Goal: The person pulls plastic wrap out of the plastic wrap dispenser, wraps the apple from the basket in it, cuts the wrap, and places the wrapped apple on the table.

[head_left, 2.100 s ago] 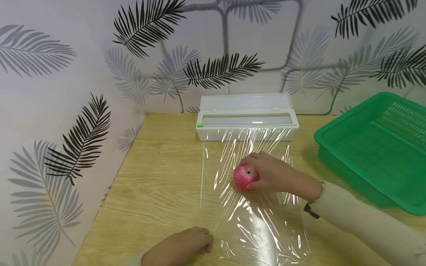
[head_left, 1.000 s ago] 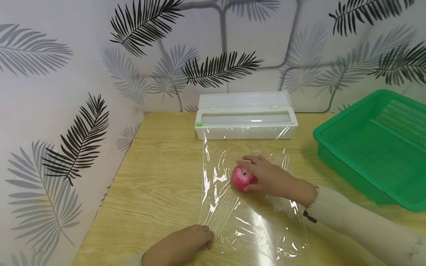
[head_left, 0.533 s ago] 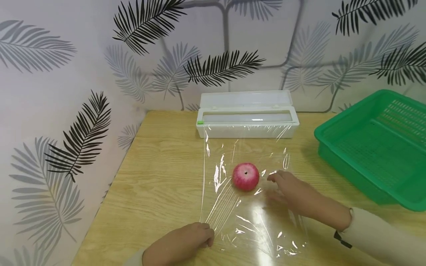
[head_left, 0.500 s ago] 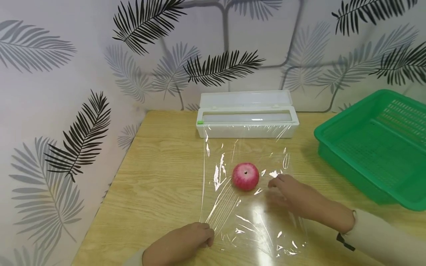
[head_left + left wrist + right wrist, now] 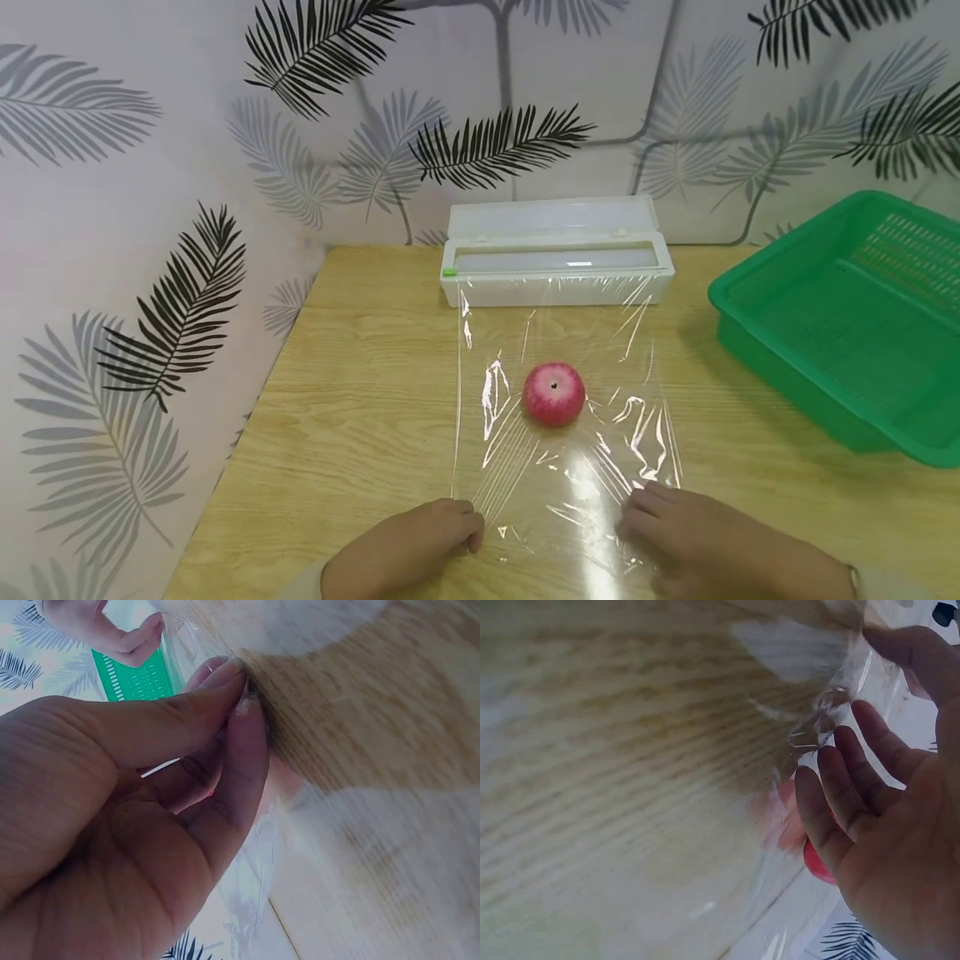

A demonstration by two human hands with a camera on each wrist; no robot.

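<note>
A sheet of clear plastic wrap (image 5: 495, 467) runs from the white dispenser box (image 5: 558, 292) toward me over the wooden table. On the wrap sits a pink-red apple (image 5: 554, 393), touched by neither hand. My left hand (image 5: 408, 546) pinches the wrap's near left corner; thumb and index finger meet on the film in the left wrist view. At the near right corner is my right hand (image 5: 712, 537). In the right wrist view its fingers (image 5: 840, 787) are fairly straight along the film's edge, with the thumb apart from them.
A green plastic basket (image 5: 847, 350) with slotted sides stands at the right. The dispenser's lid (image 5: 551, 217) is raised against the leaf-patterned wall (image 5: 360, 75) behind the table (image 5: 337, 400).
My right hand has let go of the apple and moved right and toward me to the wrap's near right corner. The apple stays put. My left hand keeps its place at the left corner.
</note>
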